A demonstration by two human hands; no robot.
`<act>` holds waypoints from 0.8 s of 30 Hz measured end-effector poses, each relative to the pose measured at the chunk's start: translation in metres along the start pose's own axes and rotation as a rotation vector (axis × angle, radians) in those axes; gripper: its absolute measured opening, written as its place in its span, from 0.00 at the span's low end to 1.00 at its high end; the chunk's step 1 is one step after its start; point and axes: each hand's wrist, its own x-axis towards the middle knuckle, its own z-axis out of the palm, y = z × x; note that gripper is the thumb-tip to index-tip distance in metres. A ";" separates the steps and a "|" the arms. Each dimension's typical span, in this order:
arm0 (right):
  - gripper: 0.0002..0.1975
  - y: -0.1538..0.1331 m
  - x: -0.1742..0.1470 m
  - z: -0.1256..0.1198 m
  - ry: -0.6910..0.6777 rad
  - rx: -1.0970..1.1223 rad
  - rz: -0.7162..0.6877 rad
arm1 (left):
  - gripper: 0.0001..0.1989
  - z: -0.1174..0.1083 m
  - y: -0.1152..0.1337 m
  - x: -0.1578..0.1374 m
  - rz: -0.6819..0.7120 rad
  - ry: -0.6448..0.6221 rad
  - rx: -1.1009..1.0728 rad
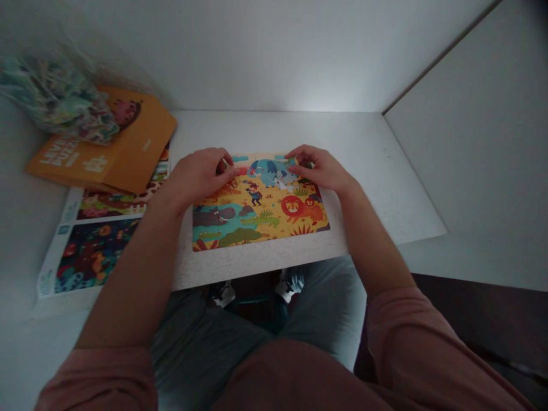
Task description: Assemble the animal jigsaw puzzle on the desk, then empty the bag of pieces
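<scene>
An animal jigsaw puzzle (269, 208), its pieces fitted together, lies flat on a white table. It shows an elephant, lions, a hippo and a small figure in blue. My left hand (208, 174) rests over its upper left part, fingers loosely bent, with a gap between thumb and index finger. Over the upper right corner is my right hand (317, 165), thumb and fingers apart and touching the puzzle near the elephants. Neither hand shows a loose piece. The corners beneath both hands are partly hidden.
At the left, an orange puzzle box or folder (141, 123) lies on printed picture sheets (96, 251). A clear plastic bag of puzzle pieces (64, 97) sits on top of it. The white table (363, 148) meets white walls at the back and right; its front edge is above my legs.
</scene>
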 end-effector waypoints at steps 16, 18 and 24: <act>0.24 -0.001 0.003 0.004 0.020 -0.036 0.085 | 0.25 -0.002 0.005 -0.002 -0.030 0.006 -0.010; 0.22 0.001 0.003 0.003 0.019 -0.077 0.083 | 0.25 -0.002 0.004 -0.002 -0.028 0.007 -0.013; 0.20 0.004 0.003 0.003 0.030 -0.256 0.032 | 0.25 -0.003 0.005 -0.003 -0.031 0.001 -0.011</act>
